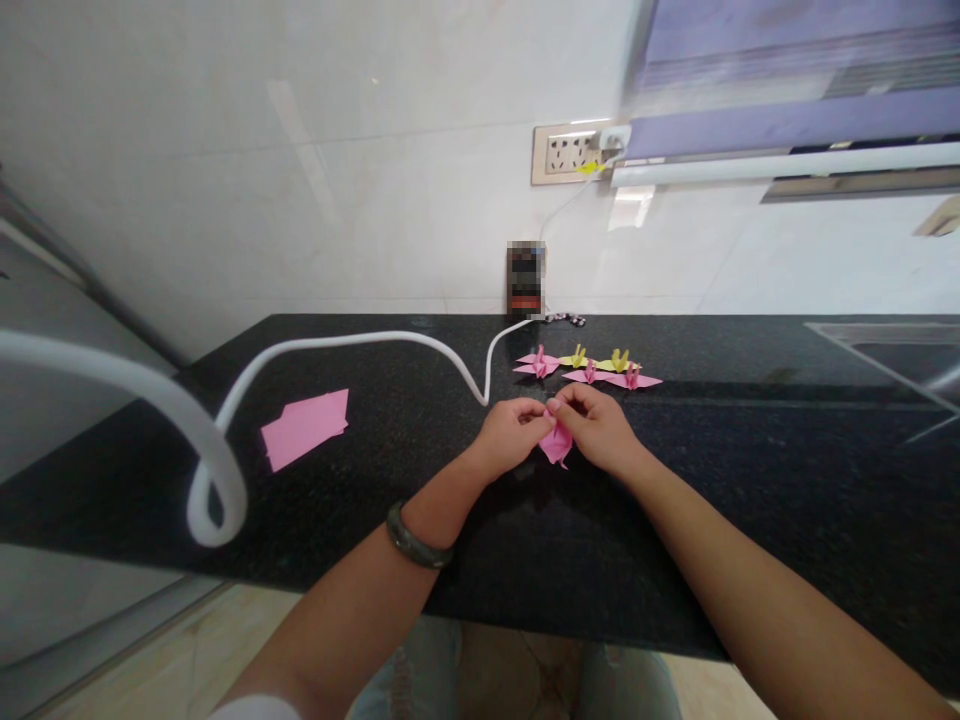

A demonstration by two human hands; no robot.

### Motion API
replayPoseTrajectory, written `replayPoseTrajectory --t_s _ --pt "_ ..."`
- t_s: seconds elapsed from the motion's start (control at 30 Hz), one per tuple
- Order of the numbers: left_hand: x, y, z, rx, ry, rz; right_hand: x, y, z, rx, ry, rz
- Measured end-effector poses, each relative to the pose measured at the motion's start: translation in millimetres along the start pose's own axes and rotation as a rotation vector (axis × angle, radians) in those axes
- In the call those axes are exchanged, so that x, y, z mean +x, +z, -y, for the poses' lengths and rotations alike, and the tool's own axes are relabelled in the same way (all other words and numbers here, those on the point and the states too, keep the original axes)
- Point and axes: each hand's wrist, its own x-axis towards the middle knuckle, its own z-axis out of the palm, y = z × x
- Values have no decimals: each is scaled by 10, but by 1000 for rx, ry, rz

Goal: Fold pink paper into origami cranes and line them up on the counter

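A piece of pink origami paper (556,446), partly folded, is pinched at its upper edge between my two hands over the black counter. My left hand (513,436) grips it from the left, thumb and fingertips closed together. From the right, my right hand (598,428) holds the same paper, its thumb pressed close to the left fingertips. The hands hide the paper's upper part. Just beyond them stand several folded paper cranes, among them a pink crane (539,364) and a yellow crane (619,360).
Pink paper sheets (306,430) lie on the black counter (420,400) at left. A thick white cable (375,338) loops across the left side. A phone (526,280) leans against the tiled wall below a socket (566,153). A sink (892,350) is at far right.
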Motion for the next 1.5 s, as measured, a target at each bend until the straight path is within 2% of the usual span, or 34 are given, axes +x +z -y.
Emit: replayPoseTrajectory --t_s 0.2,0.37,0.47,0.6,0.87,1.03,1.1,1.3,1.4,1.5 --pt "16 4 -2 -43 0 10 -10 -13 20 -88 -57 -166" --pt "33 15 19 -54 -142 -13 3 -48 4 -143 -89 -323" --pt "23 19 30 -68 -227 59 13 -63 -13 -163 -86 -367" --pt "14 13 35 -86 -248 112 12 -65 -17 -166 -91 -382" --pt "12 23 32 -127 -253 129 7 -48 -19 -155 -80 -388" --pt "32 -1 -2 -206 -250 -30 12 -56 -8 -124 -56 -398" --pt "42 -10 -5 -294 -271 -52 7 -49 8 -81 -47 -349" --pt "27 -5 29 -490 -290 86 -19 -2 49 133 -12 -99" --pt "7 -12 12 -497 -318 154 -17 5 36 185 0 -94" --pt "-3 -26 -15 -381 -296 150 -9 7 12 180 1 -116"
